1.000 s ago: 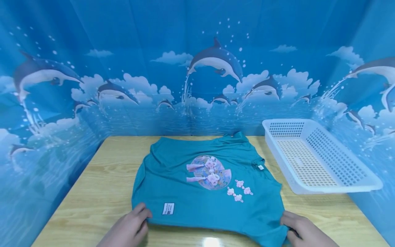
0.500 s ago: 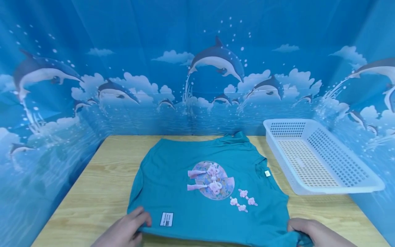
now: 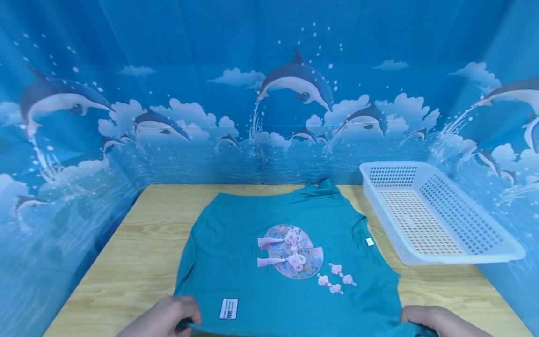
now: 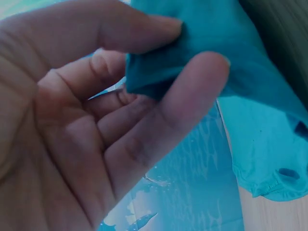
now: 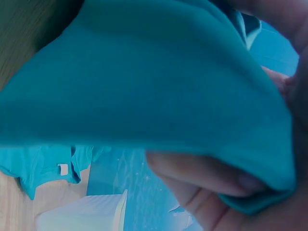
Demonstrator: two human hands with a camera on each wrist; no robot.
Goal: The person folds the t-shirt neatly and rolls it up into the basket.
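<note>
A teal shirt (image 3: 236, 243) lies spread on the table, its neckline turned to the right. On its front are a round floral patch (image 3: 296, 262) with pink tassels, small pink flower knots (image 3: 336, 280) and a white label (image 3: 229, 309) near the left front. My left hand (image 3: 168, 314) pinches the near left edge between thumb and fingers; the left wrist view shows the cloth (image 4: 202, 62) between them. At the near right, my right hand (image 3: 438, 319) grips a bunched part of the shirt. Cloth hides some of its fingers in the right wrist view.
A white perforated plastic basket (image 3: 421, 260) stands at the right on the wooden table (image 3: 126, 243). Blue dolphin-print curtains (image 3: 210, 159) enclose the back and both sides.
Both hands have drawn the shirt's near edge toward me, and the right hand has also moved right. The patch and collar tag have shifted nearer, and the cloth lies flatter.
</note>
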